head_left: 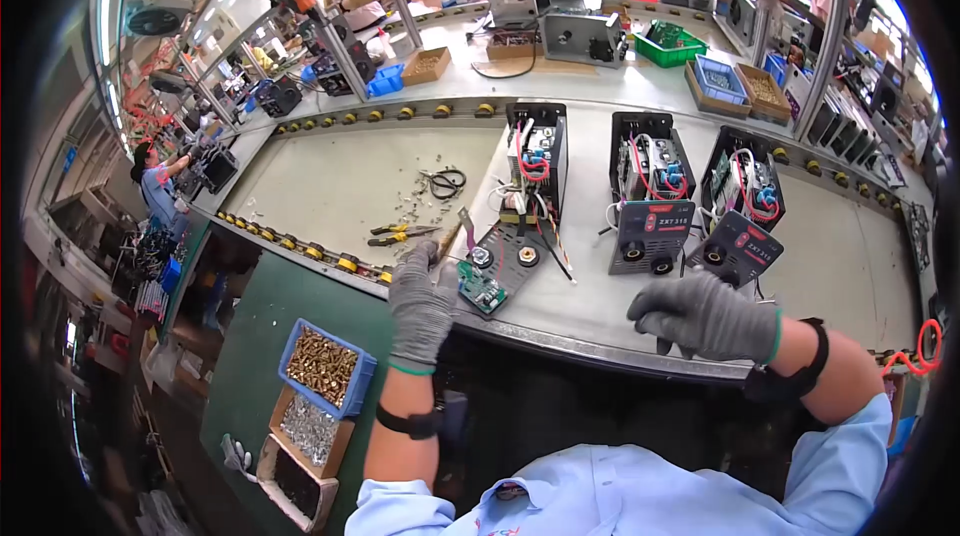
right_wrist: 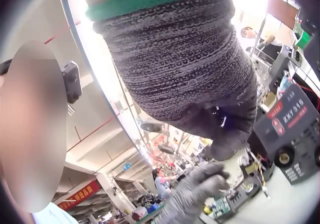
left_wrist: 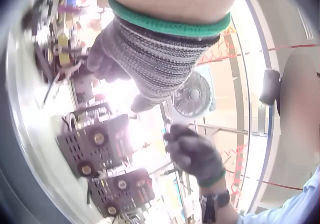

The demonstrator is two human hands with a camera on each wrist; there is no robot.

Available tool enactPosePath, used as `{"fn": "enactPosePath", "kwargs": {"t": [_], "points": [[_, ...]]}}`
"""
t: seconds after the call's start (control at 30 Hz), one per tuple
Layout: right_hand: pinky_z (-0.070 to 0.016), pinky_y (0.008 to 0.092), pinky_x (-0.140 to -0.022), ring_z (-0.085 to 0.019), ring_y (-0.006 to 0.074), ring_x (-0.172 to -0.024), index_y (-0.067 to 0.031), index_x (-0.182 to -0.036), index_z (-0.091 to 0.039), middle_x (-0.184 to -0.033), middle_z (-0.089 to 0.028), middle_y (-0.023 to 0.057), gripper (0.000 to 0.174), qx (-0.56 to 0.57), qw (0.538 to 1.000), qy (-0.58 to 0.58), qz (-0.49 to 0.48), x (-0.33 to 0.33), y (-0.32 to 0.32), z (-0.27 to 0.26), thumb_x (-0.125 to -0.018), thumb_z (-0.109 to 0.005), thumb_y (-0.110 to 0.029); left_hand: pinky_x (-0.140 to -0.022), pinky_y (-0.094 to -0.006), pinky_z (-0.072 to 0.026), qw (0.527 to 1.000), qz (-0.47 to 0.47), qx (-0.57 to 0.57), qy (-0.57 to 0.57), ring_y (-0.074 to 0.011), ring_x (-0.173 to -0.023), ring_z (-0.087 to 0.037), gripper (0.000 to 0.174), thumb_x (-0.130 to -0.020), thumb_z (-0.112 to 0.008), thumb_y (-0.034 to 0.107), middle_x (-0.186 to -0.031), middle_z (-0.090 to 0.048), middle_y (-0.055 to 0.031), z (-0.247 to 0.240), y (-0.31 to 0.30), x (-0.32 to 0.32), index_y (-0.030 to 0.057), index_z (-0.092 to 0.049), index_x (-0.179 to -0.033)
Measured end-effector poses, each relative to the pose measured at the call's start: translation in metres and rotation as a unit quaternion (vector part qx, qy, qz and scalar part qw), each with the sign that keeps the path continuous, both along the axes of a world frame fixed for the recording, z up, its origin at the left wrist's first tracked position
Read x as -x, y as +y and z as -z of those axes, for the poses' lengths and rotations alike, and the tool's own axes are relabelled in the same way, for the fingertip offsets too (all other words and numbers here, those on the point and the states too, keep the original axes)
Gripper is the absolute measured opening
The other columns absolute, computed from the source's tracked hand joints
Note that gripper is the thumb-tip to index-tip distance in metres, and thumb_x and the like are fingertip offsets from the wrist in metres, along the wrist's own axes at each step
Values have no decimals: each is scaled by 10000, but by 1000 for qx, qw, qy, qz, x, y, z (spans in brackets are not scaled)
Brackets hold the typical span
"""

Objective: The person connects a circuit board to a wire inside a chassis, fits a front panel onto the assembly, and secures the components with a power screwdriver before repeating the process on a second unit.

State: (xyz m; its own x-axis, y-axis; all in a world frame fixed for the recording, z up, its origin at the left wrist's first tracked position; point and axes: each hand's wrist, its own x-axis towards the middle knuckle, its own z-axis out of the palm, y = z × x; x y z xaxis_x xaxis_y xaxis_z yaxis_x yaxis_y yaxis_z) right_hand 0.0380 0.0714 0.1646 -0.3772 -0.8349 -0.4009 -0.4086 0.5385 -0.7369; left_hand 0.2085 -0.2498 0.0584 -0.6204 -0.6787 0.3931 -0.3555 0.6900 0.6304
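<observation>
Both hands wear grey knitted gloves with green cuffs. In the head view the left hand [head_left: 420, 306] is at the left of a dark front panel [head_left: 520, 281] with a green circuit board [head_left: 482, 288]; its fingers are slightly bent, and nothing shows in them. The right hand [head_left: 705, 318] hovers below two upright panels marked ZX7 315, one [head_left: 652, 228] straight and one [head_left: 737, 246] tilted. Its fingers are bent toward the thumb; whether they pinch something small cannot be told. The right wrist view shows the right hand [right_wrist: 185, 69] above the left hand [right_wrist: 192, 194].
Three open machine housings [head_left: 540, 161] with red and white wires stand along the bench. Yellow-handled pliers [head_left: 400, 236], loose screws and a black cable loop [head_left: 446, 183] lie at left. A blue bin of brass parts [head_left: 325, 368] sits on the green side table [head_left: 240, 336].
</observation>
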Motion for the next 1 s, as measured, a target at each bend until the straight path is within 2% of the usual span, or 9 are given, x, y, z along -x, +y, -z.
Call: {"fn": "enactPosePath", "kwargs": {"t": [0.07, 0.13, 0.23, 0.37, 0.6, 0.77, 0.87, 0.93, 1.0], "points": [[-564, 305, -637, -687, 137, -771, -49, -1099, -702, -930, -693, 111, 191, 43, 997, 44, -39, 0, -11, 33, -948, -591, -92, -933, -433, -524, 993, 69, 59, -81, -331, -1060, -658, 510, -758, -796, 241, -1137, -684, -165, 5, -12, -6, 40, -663, -1208], [-565, 390, -778, -715, 288, -849, -46, -1130, -668, -897, -723, 146, 229, 197, 955, 184, -124, 6, -26, 74, -917, -617, -113, -955, -456, -504, 969, 138, 116, -168, -335, -1109, -639, 511, -754, -784, 276, -1179, -682, -149, 13, -13, -9, 74, -672, -1210], [-554, 423, -819, -693, 350, -909, -46, -1115, -676, -926, -725, 166, 232, 161, 964, 177, -119, 4, -43, 110, -897, -623, -106, -1050, -478, -428, 926, 200, 241, -211, -290, -1262, -542, 577, -701, -818, 381, -1283, -642, -82, 35, -9, -9, 148, -692, -1214], [-545, 447, -825, -688, 366, -876, -50, -1088, -685, -918, -717, 181, 203, 157, 960, 217, -79, 0, -52, 126, -907, -625, -119, -1027, -485, -443, 927, 173, 213, -256, -327, -1184, -575, 593, -681, -823, 388, -1229, -652, -124, 31, 0, -5, 127, -708, -1202], [-539, 425, -799, -697, 367, -845, -51, -1067, -684, -865, -716, 178, 244, 88, 983, 148, -63, 7, -39, 118, -943, -664, -259, -984, -471, -473, 927, 163, 211, -264, -336, -1115, -614, 521, -737, -801, 363, -1176, -672, -134, 5, 19, 4, 106, -710, -1181], [-538, 434, -796, -690, 365, -852, -59, -1047, -687, -874, -713, 172, 263, 141, 988, 58, -34, 4, -39, 140, -933, -674, -296, -824, -440, -541, 968, 157, 151, -125, -342, -904, -678, 356, -859, -722, 269, -969, -706, -156, 11, 38, 39, 56, -709, -1144], [-534, 454, -813, -681, 365, -864, -65, -1079, -681, -892, -700, 164, 243, 214, 957, 191, -44, 2, -33, 150, -929, -651, -254, -817, -434, -545, 978, 139, 98, -122, -338, -900, -680, 346, -872, -708, 267, -969, -708, -162, 14, 45, 63, 38, -705, -1132], [-529, 461, -842, -672, 360, -905, -71, -1130, -664, -930, -686, 159, 234, 111, 929, 339, -98, 4, -22, 147, -937, -604, -189, -821, -421, -548, 977, 127, 125, -120, -333, -903, -687, 358, -875, -714, 295, -954, -710, -168, 17, 50, 68, 22, -707, -1107], [-528, 458, -865, -668, 352, -944, -65, -1157, -648, -969, -681, 160, 255, 108, 933, 334, -85, 12, -3, 149, -924, -584, -147, -902, -431, -529, 928, 269, 190, -174, -345, -1002, -677, 477, -871, -717, 384, -1053, -706, -186, 9, 70, 58, 2, -682, -1154]]}}
